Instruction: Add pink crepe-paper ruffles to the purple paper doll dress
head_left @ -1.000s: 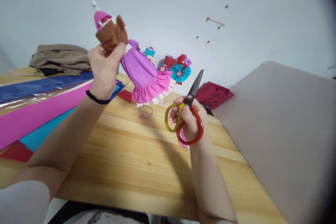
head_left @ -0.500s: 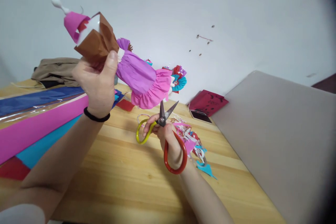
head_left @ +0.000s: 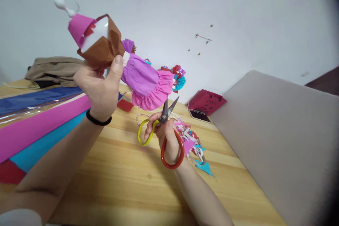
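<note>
My left hand (head_left: 102, 88) grips a paper doll (head_left: 141, 72) near its neck, thumb on the brown paper (head_left: 100, 51) around the head. The doll is tilted, its pink hat (head_left: 81, 28) with a white tip at the upper left and its purple dress with a pink ruffle pointing right. In my right hand (head_left: 168, 136) are scissors (head_left: 164, 117) with one yellow and one red handle. Their blades are parted and point up, close below the ruffle's edge.
Paper scraps (head_left: 189, 141) lie right of my right hand. Coloured paper sheets (head_left: 47, 123) and brown cloth (head_left: 54, 70) are at left. Behind stand a dark pink bag (head_left: 206, 102), a phone (head_left: 200, 116) and more paper figures (head_left: 179, 77). A grey panel (head_left: 278, 130) rises at right.
The doll and my left hand have shifted slightly right in view. The scissors' blades have closed a little, and the red handle has come nearer the yellow one.
</note>
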`<act>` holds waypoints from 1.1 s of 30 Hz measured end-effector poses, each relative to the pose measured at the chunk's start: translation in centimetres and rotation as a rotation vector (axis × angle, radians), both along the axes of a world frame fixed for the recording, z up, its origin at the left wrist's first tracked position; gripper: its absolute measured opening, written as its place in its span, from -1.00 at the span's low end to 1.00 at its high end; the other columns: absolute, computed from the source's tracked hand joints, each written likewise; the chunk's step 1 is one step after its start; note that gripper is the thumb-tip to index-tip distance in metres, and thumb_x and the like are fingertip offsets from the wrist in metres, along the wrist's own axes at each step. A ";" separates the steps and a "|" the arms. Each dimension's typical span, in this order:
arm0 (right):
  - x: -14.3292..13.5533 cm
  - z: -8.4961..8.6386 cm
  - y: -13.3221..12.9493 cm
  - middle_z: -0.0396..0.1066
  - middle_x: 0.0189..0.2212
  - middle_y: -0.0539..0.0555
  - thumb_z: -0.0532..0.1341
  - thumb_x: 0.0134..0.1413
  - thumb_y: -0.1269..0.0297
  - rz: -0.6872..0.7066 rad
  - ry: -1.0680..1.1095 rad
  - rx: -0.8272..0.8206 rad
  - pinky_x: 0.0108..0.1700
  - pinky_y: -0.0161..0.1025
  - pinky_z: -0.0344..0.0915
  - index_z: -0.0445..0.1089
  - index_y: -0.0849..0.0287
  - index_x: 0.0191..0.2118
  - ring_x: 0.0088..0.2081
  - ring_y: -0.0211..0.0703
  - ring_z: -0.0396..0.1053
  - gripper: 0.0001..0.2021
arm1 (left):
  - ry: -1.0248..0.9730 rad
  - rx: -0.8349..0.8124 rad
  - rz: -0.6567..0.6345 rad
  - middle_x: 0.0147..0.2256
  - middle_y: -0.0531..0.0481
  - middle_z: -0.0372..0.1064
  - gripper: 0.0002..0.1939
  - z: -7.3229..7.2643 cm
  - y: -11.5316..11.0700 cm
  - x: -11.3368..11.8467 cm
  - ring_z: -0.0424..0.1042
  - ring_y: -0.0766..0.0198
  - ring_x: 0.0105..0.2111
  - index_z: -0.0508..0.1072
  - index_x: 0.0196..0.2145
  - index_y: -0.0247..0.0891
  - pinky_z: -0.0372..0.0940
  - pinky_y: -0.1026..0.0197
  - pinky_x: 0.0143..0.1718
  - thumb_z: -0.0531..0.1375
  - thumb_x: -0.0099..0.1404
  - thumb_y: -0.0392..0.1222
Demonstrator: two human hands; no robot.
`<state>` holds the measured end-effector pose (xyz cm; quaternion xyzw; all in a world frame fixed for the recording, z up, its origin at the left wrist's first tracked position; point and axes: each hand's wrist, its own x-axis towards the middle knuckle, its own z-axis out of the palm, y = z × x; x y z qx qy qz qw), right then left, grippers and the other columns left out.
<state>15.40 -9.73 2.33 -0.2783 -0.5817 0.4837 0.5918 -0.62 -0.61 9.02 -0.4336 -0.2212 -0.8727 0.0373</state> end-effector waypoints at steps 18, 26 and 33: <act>-1.1 -0.7 0.1 0.20 -0.72 -0.17 0.12 0.18 -0.31 -0.147 -0.078 -0.078 -0.68 -0.39 0.13 0.30 0.16 -0.25 -0.73 -0.34 0.15 -0.47 | 0.034 -0.009 0.131 -0.43 0.01 0.52 -0.85 0.0 -0.5 -0.2 0.55 0.12 -0.40 0.49 -0.42 -0.25 0.49 -0.01 -0.31 0.35 0.22 -0.16; -1.2 -0.6 0.1 0.17 -0.72 -0.18 0.16 0.09 -0.37 -0.178 -0.079 -0.130 -0.69 -0.42 0.08 0.31 0.18 -0.30 -0.73 -0.39 0.13 -0.41 | 0.058 -0.070 0.183 -0.37 0.03 0.56 -0.69 -0.2 -0.8 -0.2 0.57 0.17 -0.36 0.47 -0.38 -0.27 0.51 0.05 -0.29 0.33 0.27 0.05; -1.3 -0.5 0.1 0.15 -0.73 -0.19 0.16 0.07 -0.39 -0.187 -0.064 -0.140 -0.71 -0.43 0.04 0.29 0.16 -0.31 -0.75 -0.40 0.10 -0.40 | 0.012 0.066 0.133 -0.41 0.00 0.55 -0.87 -0.1 -0.3 -0.2 0.55 0.16 -0.40 0.51 -0.39 -0.28 0.51 0.03 -0.32 0.37 0.15 -0.20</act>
